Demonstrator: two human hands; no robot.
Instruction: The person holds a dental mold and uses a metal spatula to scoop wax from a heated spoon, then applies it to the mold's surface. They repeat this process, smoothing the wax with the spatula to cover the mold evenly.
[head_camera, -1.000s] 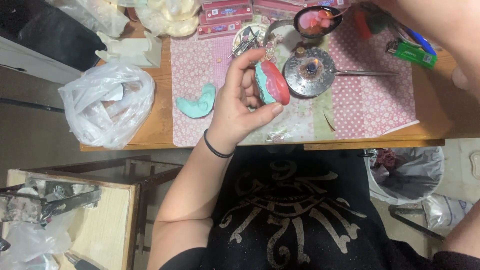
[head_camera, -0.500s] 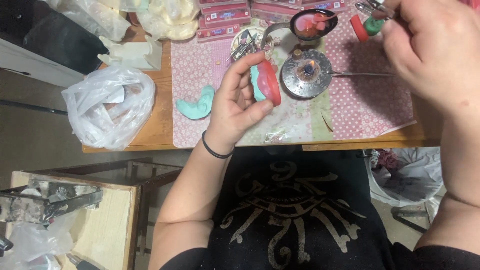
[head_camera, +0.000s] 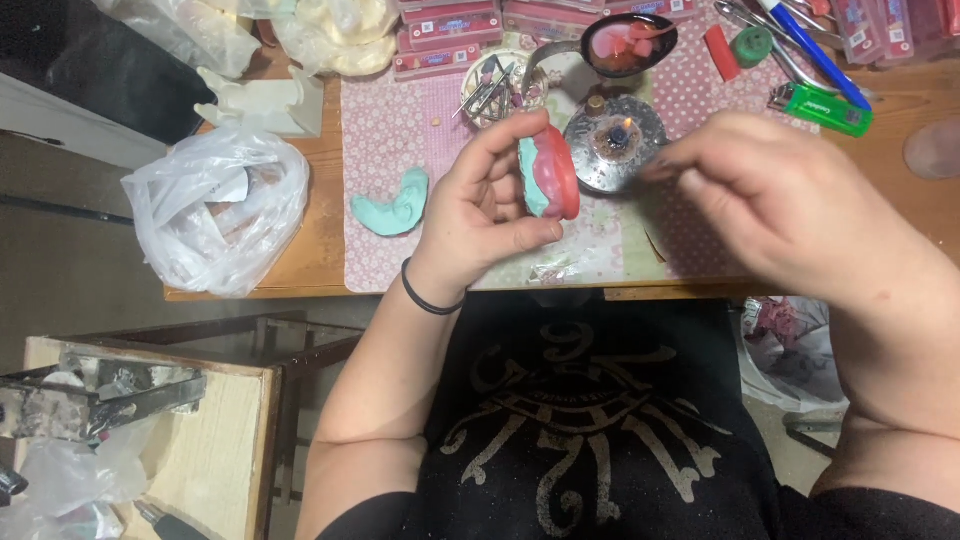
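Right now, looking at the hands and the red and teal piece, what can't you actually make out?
Head view only:
- Right hand: motion-blurred, so whether its fingertips pinch a tool is unclear.
- Red and teal mould: the left hand covers its near side.
- Small burner: partly behind the right fingertips.
- Packets along the table's far side: cut by the top edge.

I see even, fairly bright light from overhead on the table (head_camera: 310, 250), with soft shadows. My right hand (head_camera: 790, 210) is motion-blurred. The floor at the left edge stays dim; a small flame (head_camera: 625, 127) glows.
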